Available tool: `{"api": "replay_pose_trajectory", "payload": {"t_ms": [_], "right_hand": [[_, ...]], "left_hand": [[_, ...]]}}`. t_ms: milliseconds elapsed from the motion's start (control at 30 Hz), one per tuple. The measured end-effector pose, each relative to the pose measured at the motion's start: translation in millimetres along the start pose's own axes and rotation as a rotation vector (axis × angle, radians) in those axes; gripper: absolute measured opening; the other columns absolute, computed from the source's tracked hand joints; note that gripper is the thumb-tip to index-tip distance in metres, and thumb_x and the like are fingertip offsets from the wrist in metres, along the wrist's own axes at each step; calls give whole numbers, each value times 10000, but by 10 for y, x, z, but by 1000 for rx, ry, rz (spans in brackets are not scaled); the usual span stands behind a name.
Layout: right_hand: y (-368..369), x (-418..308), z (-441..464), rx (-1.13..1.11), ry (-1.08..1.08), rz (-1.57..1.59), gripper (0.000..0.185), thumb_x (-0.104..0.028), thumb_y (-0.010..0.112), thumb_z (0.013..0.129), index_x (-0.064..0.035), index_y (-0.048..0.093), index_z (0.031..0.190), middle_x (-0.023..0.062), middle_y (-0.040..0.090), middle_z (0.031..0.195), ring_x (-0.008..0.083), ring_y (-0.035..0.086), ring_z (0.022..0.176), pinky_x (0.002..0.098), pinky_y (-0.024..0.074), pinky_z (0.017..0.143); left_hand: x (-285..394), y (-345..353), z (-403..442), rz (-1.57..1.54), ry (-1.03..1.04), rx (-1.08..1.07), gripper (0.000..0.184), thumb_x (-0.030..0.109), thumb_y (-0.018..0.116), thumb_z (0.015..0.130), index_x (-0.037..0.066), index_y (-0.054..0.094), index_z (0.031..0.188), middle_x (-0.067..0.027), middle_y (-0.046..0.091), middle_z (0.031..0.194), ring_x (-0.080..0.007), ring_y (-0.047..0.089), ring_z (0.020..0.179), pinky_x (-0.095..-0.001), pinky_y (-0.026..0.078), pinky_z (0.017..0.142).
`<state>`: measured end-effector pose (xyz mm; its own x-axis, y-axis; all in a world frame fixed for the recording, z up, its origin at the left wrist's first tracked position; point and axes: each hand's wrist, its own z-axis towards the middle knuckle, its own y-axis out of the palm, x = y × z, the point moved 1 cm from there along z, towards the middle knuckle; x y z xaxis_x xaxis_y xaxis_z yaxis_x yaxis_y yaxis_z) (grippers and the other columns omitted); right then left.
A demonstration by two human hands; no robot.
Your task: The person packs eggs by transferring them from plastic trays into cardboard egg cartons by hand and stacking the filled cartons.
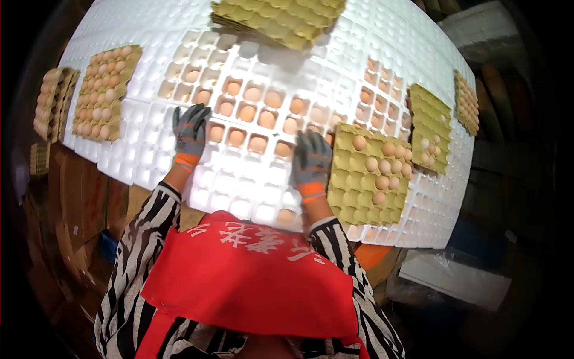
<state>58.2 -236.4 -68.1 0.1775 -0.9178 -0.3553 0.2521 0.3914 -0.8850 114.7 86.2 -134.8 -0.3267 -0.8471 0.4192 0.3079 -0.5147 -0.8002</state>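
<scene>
Both hands wear grey gloves with orange cuffs. My left hand [191,130] reaches over the white foam egg tray, its fingers apart and their tips just below a brown egg [203,96] in a cell. My right hand [313,157] is over the same group of trays, fingers stretched forward and slightly blurred, close to eggs near its fingertips. Between the hands, brown eggs [258,143] fill several rows of cells. Right beside my right hand lies a yellowish pulp egg tray [347,197], partly filled with eggs [388,149].
A stack of pulp trays [281,21] stands at the far side. Filled pulp trays [106,93] are at the left, another partly filled one [427,107] at the right. White foam trays [134,140] cover the table. Cardboard boxes [84,197] stand at the lower left.
</scene>
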Motion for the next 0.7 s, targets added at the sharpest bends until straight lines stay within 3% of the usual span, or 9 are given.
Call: {"api": "replay_pose_trajectory", "payload": {"t_ms": [67,133,300,367,467,533,600,667,700], "right_hand": [[133,157,-156,-40,-74,-61,406,-174,621,895,-126,611,1297,153,587,1303,367,544,1193,480,421,1046],[-71,142,-251,6,-12,199,419,-131,639,881,-126,613,1299,145,590,1307,362,545,1202,479,436,1033],[-1285,773,-694,110,217,192,439,-50,673,838,-80,621,1273,138,623,1241,348,585,1115,430,481,959],[-1581,1241,-932,53,474,59,375,-118,705,875,-65,644,1241,132,627,1096,296,613,943,426,521,848],[-1569,1686,-1132,-191,452,-184,578,-322,734,834,-79,555,1327,167,607,1159,376,589,1035,470,495,879],[-1538,1744,-1135,-117,457,-162,594,-348,760,798,-86,576,1298,182,608,1157,398,590,1035,484,498,895],[-1558,1985,-1245,-52,481,148,511,-309,759,831,-56,611,1250,144,653,1097,333,644,981,427,533,836],[-1508,2268,-1501,145,683,857,395,-200,740,883,-20,629,1217,94,682,1070,242,674,927,349,553,768],[-1595,2537,-1660,159,886,1164,363,-113,710,890,-9,630,1229,29,654,1011,135,650,895,257,534,716]], "left_hand": [[25,24,5,43,3,-5,317,131,590,936,142,676,1241,-77,651,1259,-267,564,1241,-541,237,1172],[145,-57,56,167,56,45,346,174,644,913,141,668,1256,-78,646,1267,-267,558,1254,-531,233,1173],[523,-123,125,-72,-86,183,386,53,707,853,78,663,1235,-121,650,1222,-317,582,1180,-445,444,1012],[1108,15,168,-247,-86,148,394,58,717,848,64,653,1236,-130,655,1211,-321,594,1148,-419,465,994],[2421,293,354,-483,90,-96,391,41,704,850,47,644,1236,-131,644,1227,-305,580,1177,-404,459,1012],[3181,615,375,-474,270,-252,444,135,763,806,90,650,1233,-149,642,1174,-342,595,1094,-425,483,945],[3807,898,339,-492,399,-330,463,220,748,820,106,629,1252,-123,630,1165,-343,594,1043,-452,484,919],[4230,1192,259,-254,522,-455,437,225,739,800,114,639,1212,-121,624,1142,-325,602,1018,-448,486,866],[4383,1325,238,-130,578,-509,425,228,734,791,119,644,1191,-120,621,1131,-316,606,1006,-446,487,840]]}}
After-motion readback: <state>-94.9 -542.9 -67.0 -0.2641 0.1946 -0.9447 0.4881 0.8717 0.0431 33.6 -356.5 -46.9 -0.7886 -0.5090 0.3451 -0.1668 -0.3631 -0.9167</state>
